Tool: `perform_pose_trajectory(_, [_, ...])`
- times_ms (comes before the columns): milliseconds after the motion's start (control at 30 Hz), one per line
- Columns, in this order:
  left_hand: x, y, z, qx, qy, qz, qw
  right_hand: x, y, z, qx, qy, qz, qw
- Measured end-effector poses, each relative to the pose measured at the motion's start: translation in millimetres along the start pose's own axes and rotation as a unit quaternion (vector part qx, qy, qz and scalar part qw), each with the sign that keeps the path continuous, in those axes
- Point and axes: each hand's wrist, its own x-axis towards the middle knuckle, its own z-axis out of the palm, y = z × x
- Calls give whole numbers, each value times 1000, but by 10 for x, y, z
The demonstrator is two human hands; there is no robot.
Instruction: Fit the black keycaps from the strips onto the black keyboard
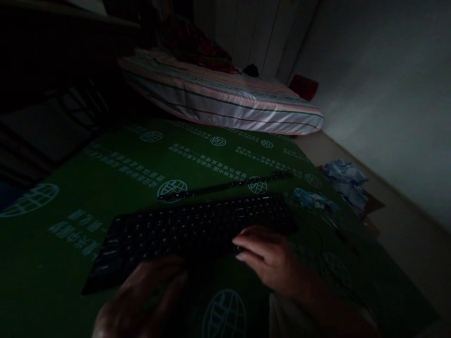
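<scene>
A black computer keyboard lies at a slant across the green board, its rows of marked keys facing up. At its front edge, my left hand has the fingers over the edge and the thumb in front, closed on it; the fingertips are lost in shadow. My right hand is at the front edge farther right, thumb and forefinger pinched around a small dark piece that I cannot make out clearly. Behind the keyboard, a long row of small black pieces, which look like loose keycaps, lies on the board.
The green board carries white globe prints and lettering. Right of the keyboard lie a crumpled blue wrapper, a thin tool and a dark cable. Beyond stands a bed with a striped sheet; crumpled plastic lies by the wall.
</scene>
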Motion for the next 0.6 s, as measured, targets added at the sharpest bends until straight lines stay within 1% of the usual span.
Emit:
perform_pose_trajectory(33, [31, 79, -16, -86, -57, -39, 994, -62, -136, 81, 6, -1, -18, 1000])
perform_pose_trajectory(67, [61, 161, -31, -150, -78, -108, 980, -109, -256, 155, 7, -2, -34, 999])
perform_pose_trajectory(100, [89, 241, -45, -212, -127, -178, 952, -142, -356, 220, 2, -4, -39, 999])
perform_pose_trajectory(133, [112, 312, -58, -277, -179, -227, 916, -164, -436, 277, 1, -19, -39, 999])
perform_pose_trajectory(167, [130, 369, -69, -329, -225, -265, 878, -179, -498, 324, 5, -29, -49, 998])
perform_pose_trajectory(200, [143, 410, -77, -378, -244, -289, 845, -189, -542, 365, 6, -38, -56, 998])
perform_pose_trajectory(233, [151, 435, -81, -422, -252, -306, 815, -196, -573, 400, 5, -44, -61, 997])
perform_pose_trajectory(300, [155, 443, -78, -491, -234, -337, 768, -209, -603, 458, -7, -40, -64, 997])
perform_pose_trajectory(367, [152, 420, -67, -534, -211, -367, 732, -223, -613, 502, -19, -21, -66, 997])
perform_pose_trajectory(400, [152, 407, -61, -548, -205, -377, 718, -229, -615, 519, -19, -16, -69, 997])
perform_pose_trajectory(433, [153, 396, -55, -558, -206, -382, 707, -235, -619, 532, -19, -11, -70, 997])
perform_pose_trajectory(500, [159, 380, -43, -574, -213, -380, 693, -243, -629, 545, -14, -4, -69, 998])
perform_pose_trajectory(600, [167, 368, -19, -580, -215, -374, 691, -245, -653, 543, -6, 10, -63, 998])
